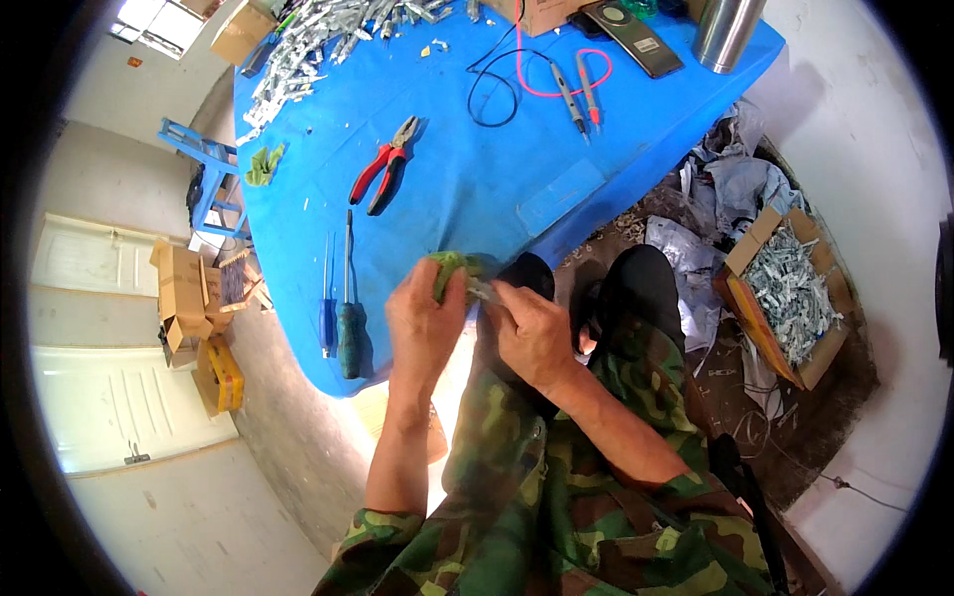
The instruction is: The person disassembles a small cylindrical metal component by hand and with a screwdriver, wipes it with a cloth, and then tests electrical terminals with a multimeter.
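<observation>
My left hand (425, 323) is closed on a crumpled green cloth (449, 266) just off the near edge of the blue-covered table (437, 214). Close beside it, my right hand (537, 338) pinches a small pale, silvery piece (481, 290) that reaches toward the cloth. The fingers hide most of this piece, so its kind is unclear. Left of my hands lie a screwdriver with a dark green handle (349, 338) and a thinner blue-handled screwdriver (327, 323). Farther back rest red-and-black pliers (384, 169).
A heap of small silvery pieces (328, 40) covers the table's far left. Meter probes (576, 99), a phone-like dark device (633, 38) and a steel flask (728, 35) lie or stand far right. On the floor at right, an open carton (810, 358) holds similar pieces; a blue stool (211, 169) stands left.
</observation>
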### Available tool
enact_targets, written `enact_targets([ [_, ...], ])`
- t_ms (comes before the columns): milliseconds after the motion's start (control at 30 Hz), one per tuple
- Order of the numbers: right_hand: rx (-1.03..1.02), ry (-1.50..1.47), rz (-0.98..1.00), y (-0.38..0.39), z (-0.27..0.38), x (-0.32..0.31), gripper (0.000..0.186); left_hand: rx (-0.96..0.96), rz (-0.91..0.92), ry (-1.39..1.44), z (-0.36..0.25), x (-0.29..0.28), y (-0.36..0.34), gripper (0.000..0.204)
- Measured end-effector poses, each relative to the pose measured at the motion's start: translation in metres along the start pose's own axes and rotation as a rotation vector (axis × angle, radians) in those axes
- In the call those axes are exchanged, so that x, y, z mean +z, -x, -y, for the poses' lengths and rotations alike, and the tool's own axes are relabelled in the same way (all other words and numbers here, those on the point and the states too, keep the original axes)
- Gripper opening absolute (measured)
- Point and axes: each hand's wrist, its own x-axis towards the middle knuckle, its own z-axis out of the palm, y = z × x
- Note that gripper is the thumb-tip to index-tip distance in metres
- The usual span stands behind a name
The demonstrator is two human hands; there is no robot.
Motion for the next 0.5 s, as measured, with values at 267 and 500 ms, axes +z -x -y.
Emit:
enact_targets([
  [267,0.011,0.05,0.014,-0.002,0.003,0.0,0.022,-0.036,-0.025,-0.148,0.014,-0.006,-0.02,0.02],
  [500,-0.016,0.035,0.006,0.0,-0.002,0.003,0.025,0.025,0.044,0.026,-0.01,-0.003,0.009,0.02],
])
